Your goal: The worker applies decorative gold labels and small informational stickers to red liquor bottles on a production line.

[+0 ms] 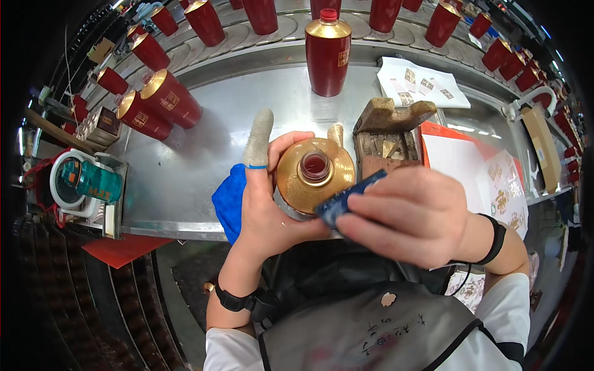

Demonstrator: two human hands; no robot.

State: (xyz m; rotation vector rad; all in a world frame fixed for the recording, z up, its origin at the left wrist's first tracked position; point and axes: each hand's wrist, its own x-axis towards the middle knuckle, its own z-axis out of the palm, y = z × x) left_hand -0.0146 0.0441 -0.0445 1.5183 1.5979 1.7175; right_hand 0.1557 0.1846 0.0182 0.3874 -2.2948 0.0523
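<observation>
My left hand [263, 213] is wrapped round a bottle with a gold shoulder [294, 164] and a dark red open-looking neck, seen from above. A grey knitted sleeve [258, 139] covers one raised finger of this hand; another covered fingertip shows behind the bottle. In my right hand [411, 213] is a flat dark-blue piece [337, 204], pinched between fingers and thumb and slightly blurred. It meets the near right side of the bottle's shoulder. The bottle's body is mostly hidden below. A bright blue cloth [229, 204] lies beside my left hand at the bench edge.
A worn wooden cradle [396, 117] stands just right of the bottle. One red bottle [328, 55] stands ahead, two more [170, 102] at left. Others line the curved conveyor [247, 49]. Label sheets [424, 83] and white paper [455, 167] lie right; a teal bottle [99, 182] sits left.
</observation>
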